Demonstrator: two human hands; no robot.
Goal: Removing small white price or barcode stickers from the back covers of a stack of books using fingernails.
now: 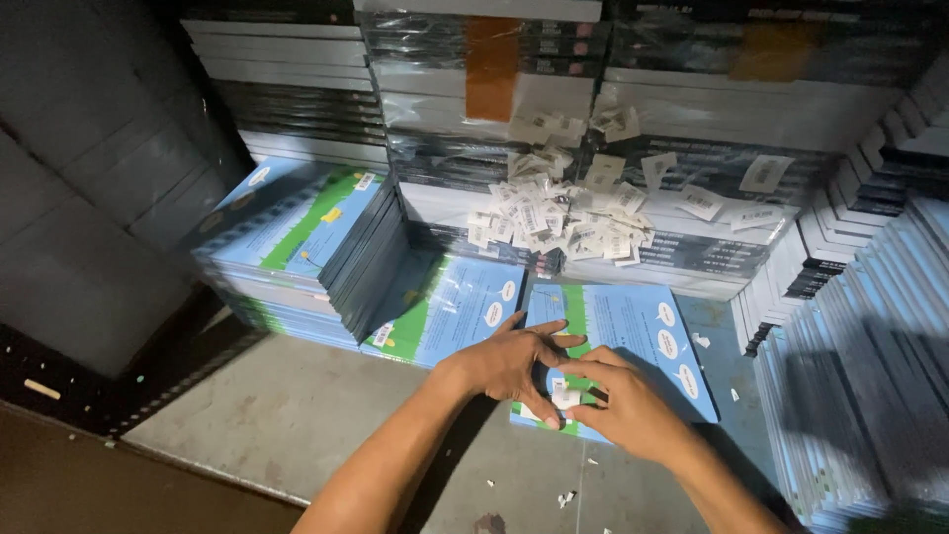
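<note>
**Two hands on a small white sticker over a blue-and-green book**

On the left, a stack of thin blue-and-green books [287, 237] sits on the grey floor [297, 415], its top cover slanting up and away to the right. A fan of more copies [368, 259] leans against its right side, dark spines showing. Beside that, one shrink-wrapped bundle [450, 311] lies flat.

Next comes the book being worked on [633, 341], flat on the floor, its long axis running away from the person and tipped slightly left, with three white oval marks down its right side. Over its near edge the left hand [509, 361] curls with fingers bent, thumb and forefinger pinching toward the middle. The right hand [618, 400] meets it there, fingers closed narrowly around a small white sticker [565, 396]. The sticker lies between the two hands, just above the cover's green stripe.

Behind the book, a heap of loose white stickers [554, 213], too many to count, spills over the wrapped packs [682, 148] piled against the wall. An orange strip [491, 67] marks one pack.

On the right, rows of books stand on edge [860, 366], spines packed tight.
</note>
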